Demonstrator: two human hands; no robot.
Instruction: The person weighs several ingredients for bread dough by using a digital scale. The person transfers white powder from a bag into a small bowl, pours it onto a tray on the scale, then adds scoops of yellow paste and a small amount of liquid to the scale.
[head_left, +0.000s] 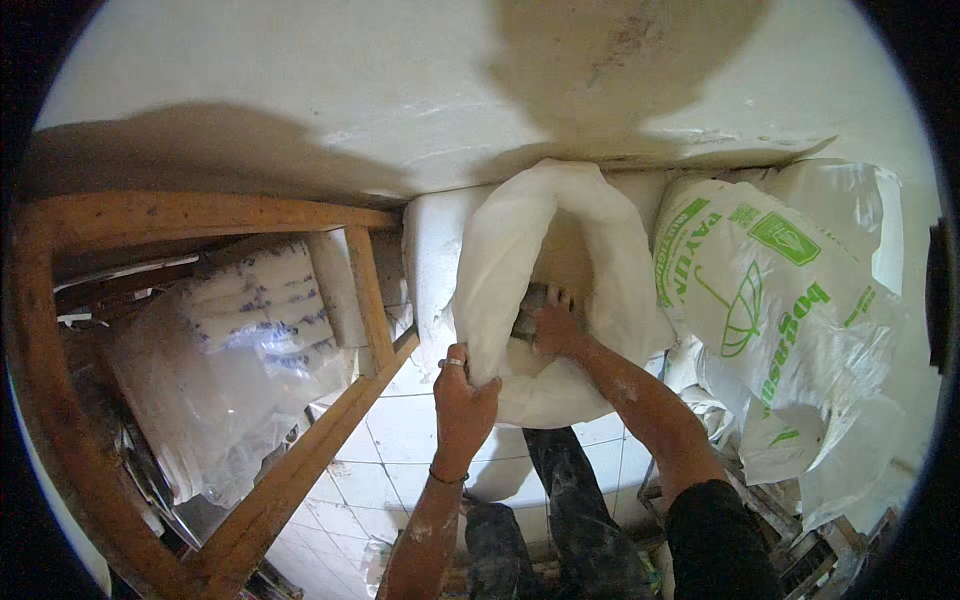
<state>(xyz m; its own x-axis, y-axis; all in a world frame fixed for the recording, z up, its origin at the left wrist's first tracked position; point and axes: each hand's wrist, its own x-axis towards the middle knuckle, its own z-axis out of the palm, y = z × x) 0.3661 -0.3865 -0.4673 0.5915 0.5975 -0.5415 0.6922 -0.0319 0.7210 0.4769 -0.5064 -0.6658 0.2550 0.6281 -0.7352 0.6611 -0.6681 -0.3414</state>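
A large white sack (499, 285) stands against the wall with its rim rolled outward around a wide opening. My left hand (465, 397), with a ring on one finger, grips the near left part of the rolled rim. Inside the opening is my right hand (556, 322), next to a dark greyish object (530, 304) that I cannot identify clearly; whether the fingers hold it does not show. Pale beige material, apparently powder, lies deeper in the sack (564, 251).
A wooden frame (292, 487) stands at the left, with clear plastic-wrapped packs (255, 315) behind its bars. A white plastic bag with green print (780, 300) is at the right. Below are white floor tiles (397, 427) and, lower right, a metal frame.
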